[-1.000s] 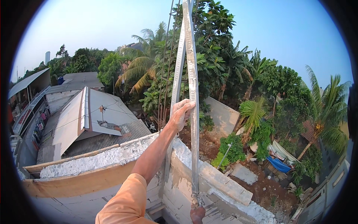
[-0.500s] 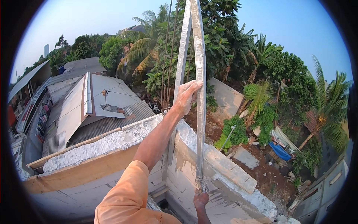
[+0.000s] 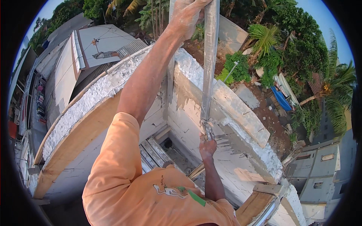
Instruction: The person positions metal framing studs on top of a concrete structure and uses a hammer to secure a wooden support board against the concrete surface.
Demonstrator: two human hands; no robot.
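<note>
A long grey metal bar (image 3: 209, 67) stands nearly upright in front of me. My left hand (image 3: 186, 19) is closed around its upper part at the top of the view, arm stretched up. At the bar's lower end is a twisted grey metal piece (image 3: 206, 126), whose exact kind I cannot make out. My right hand (image 3: 207, 148) is closed on this piece, just below the bar. A second metal bar (image 3: 171, 81) stands to the left, partly hidden behind my left forearm.
A block wall with a rough white mortar top (image 3: 92, 90) and a wooden board (image 3: 75, 139) along it meets another wall at a corner. Deep below are planks (image 3: 152, 154). A loose slab (image 3: 241, 113) lies on the right wall. Roofs (image 3: 103, 41) and trees stand beyond.
My view has tilted down, so both hands and the bar appear higher. More of my shirt and the space below shows. Both hands keep their hold.
</note>
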